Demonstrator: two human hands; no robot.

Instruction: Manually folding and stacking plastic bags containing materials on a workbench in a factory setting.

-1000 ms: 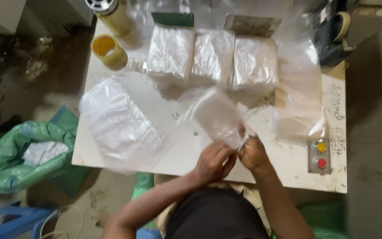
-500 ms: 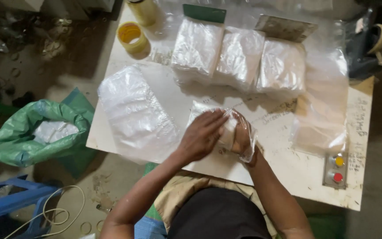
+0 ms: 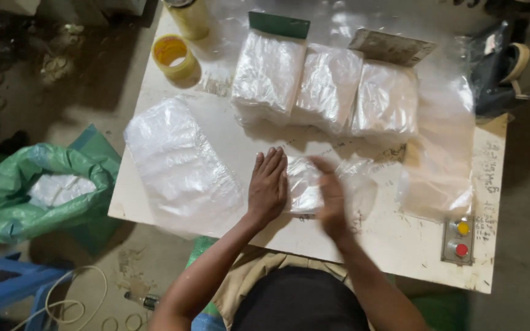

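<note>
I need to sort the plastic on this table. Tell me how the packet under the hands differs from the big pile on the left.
The packet is small and lies pressed under the left hand and right hand; the big pile is much larger and nobody touches it. The packet sits near the table's front middle, the pile at its left edge. Both are clear plastic.

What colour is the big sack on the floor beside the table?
The sack is green, seen in the head view.

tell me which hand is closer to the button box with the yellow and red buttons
Right. The right hand is on the clear bag at the table's middle, on the side toward the button box. The left hand lies flat farther away, beyond the right.
</note>
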